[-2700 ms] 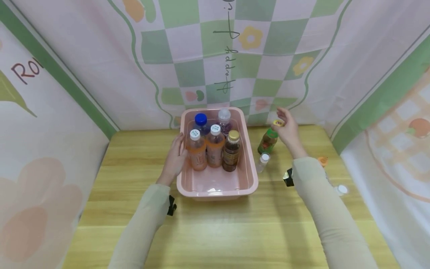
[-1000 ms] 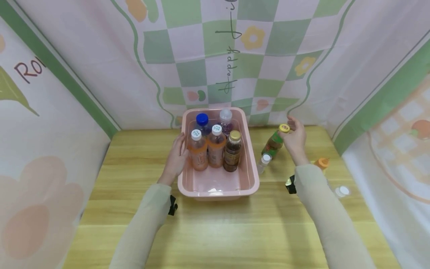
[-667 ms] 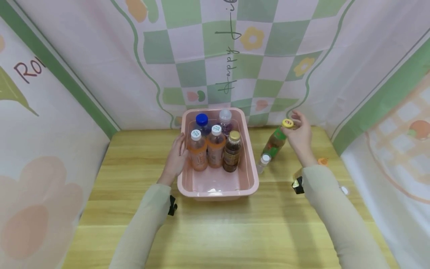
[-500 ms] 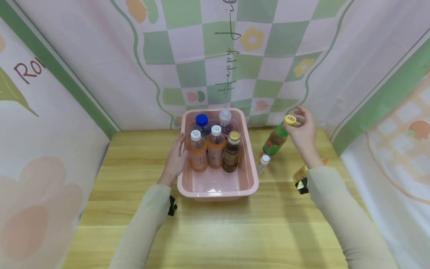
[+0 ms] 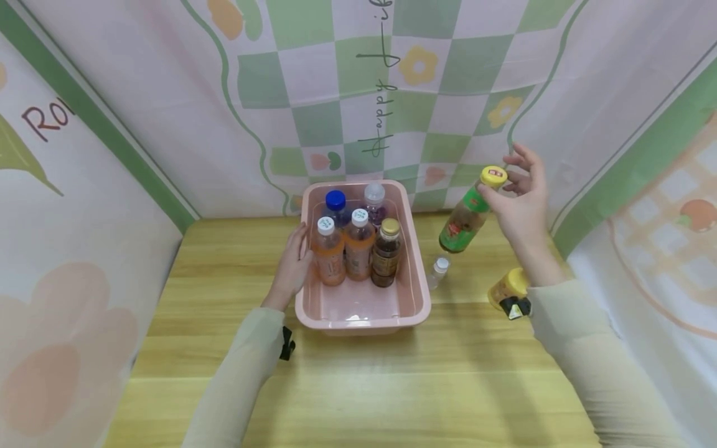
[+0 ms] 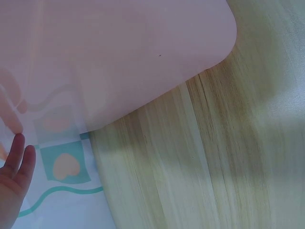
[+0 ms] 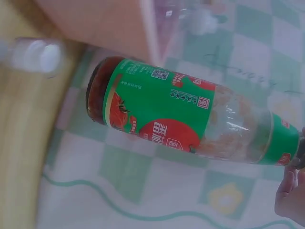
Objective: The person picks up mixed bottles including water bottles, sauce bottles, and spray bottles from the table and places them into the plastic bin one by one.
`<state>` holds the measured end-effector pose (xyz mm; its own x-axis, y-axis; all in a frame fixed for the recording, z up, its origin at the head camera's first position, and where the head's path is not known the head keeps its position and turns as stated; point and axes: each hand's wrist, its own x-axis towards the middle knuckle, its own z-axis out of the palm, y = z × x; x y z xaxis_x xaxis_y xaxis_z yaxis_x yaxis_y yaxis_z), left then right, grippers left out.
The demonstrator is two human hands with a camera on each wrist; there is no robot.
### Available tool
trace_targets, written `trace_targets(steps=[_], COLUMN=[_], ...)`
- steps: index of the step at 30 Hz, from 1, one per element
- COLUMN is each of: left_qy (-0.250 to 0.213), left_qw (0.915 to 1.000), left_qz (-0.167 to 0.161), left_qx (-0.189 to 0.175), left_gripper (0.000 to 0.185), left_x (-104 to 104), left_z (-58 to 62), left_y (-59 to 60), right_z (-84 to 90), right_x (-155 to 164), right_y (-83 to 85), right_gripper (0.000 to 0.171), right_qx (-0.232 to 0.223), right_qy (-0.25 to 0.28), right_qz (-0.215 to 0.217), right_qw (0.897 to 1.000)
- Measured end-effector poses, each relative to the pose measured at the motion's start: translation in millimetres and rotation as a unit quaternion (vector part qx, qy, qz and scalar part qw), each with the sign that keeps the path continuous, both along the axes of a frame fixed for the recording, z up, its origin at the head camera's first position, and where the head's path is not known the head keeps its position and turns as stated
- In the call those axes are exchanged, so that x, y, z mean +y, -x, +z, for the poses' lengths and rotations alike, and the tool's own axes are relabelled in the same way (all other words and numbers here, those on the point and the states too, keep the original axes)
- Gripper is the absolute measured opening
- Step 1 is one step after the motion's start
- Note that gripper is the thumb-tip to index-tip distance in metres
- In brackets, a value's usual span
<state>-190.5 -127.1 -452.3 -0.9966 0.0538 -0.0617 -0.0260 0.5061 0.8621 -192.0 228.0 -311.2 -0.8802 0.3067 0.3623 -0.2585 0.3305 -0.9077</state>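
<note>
The right hand (image 5: 521, 199) is raised above the surface (image 5: 358, 386), arm stretched forward and up to the right of the bin (image 5: 417, 292). Its thumb and fingers pinch the neck, just under the yellow cap, of a green-labelled bottle (image 5: 467, 214), which hangs tilted in the air with its base toward the bin, clear of the surface. The outer fingers fan upward. In the right wrist view the bottle (image 7: 190, 117) lies across the frame, and fingertips (image 7: 290, 195) show at the cap end.

The left hand (image 5: 291, 264) lies flat against the bin's left outer wall, fingers straight and together, gripping nothing; the forearm runs back along the surface.

Inside the bin stand five capped bottles (image 5: 358, 239) at its far end. A small clear bottle (image 5: 438, 270) stands just right of the bin, below the lifted one
</note>
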Motion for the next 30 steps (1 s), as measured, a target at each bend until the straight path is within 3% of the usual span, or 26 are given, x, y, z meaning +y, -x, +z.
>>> trace_targets(steps=[6, 11, 17, 30], left_qy=[-0.001, -0.008, -0.012, -0.010], left_qw=[1.0000, 0.9998, 0.9998, 0.9999], left_qz=[0.001, 0.003, 0.003, 0.002], left_qx=[-0.004, -0.019, -0.013, -0.012], left_gripper=[0.060, 0.059, 0.059, 0.057], left_x=[0, 0, 0, 0], left_z=[-0.5, -2.2, -2.3, 0.9], left_y=[-0.3, -0.9, -1.4, 0.4], right_z=[19.8, 30.2, 39.3, 43.4], right_x=[-10, -23, -40, -79], right_y=[-10.6, -21.2, -32.4, -40.8], right_gripper=[0.071, 0.072, 0.074, 0.074], right_qx=[0.058, 0.095, 0.117, 0.123], right_qy=[0.057, 0.063, 0.079, 0.024], right_qz=[0.036, 0.071, 0.121, 0.193], right_qw=[0.996, 0.991, 0.983, 0.973])
